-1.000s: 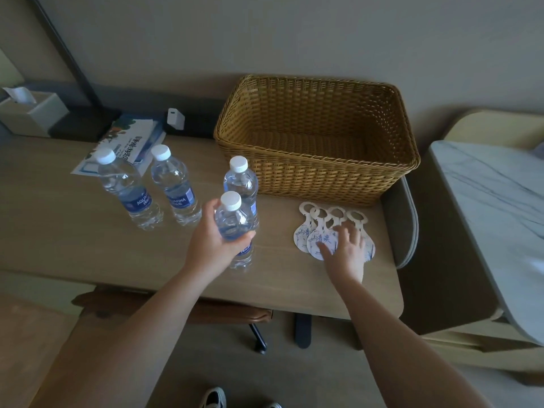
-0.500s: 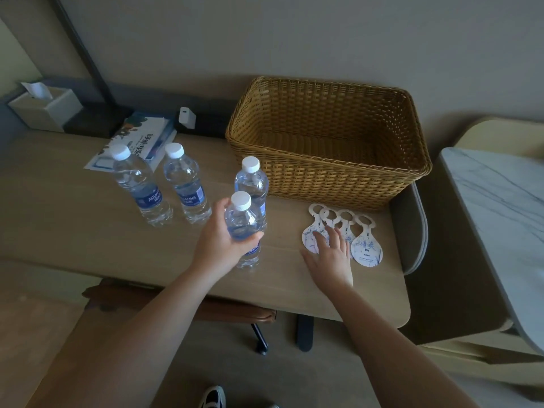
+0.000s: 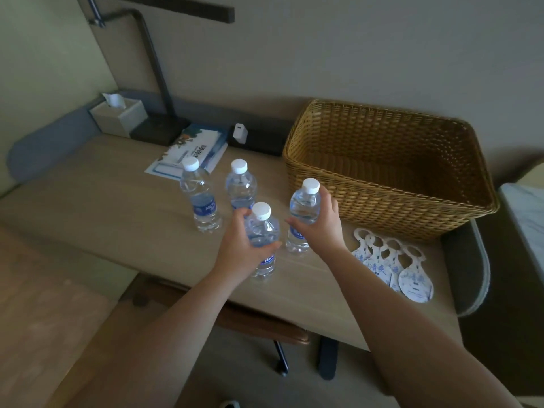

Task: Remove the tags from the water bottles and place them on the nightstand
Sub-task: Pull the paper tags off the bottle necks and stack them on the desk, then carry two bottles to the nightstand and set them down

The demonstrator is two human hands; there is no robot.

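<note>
Several clear water bottles with white caps stand on the wooden desk point(image 3: 103, 219). My left hand point(image 3: 241, 248) grips the nearest bottle point(image 3: 262, 231) around its body. My right hand point(image 3: 322, 225) wraps the bottle point(image 3: 304, 204) just right of it. Two more bottles, one at the far left point(image 3: 200, 198) and one behind my left hand point(image 3: 240, 184), stand untouched. None of the bottles shows a tag on its neck. Several white and blue paper tags point(image 3: 397, 266) lie fanned out flat on the desk to the right of my right wrist.
A large wicker basket point(image 3: 391, 207) sits at the back right of the desk. A booklet point(image 3: 191, 148), a white charger point(image 3: 240, 133), a lamp base point(image 3: 160, 131) and a tissue box point(image 3: 119, 116) line the back edge. A marble-topped surface point(image 3: 527, 213) is at the far right.
My right hand left the tags and moved left onto the second bottle. My left hand stayed on the nearest bottle. The view has tilted up and shifted.
</note>
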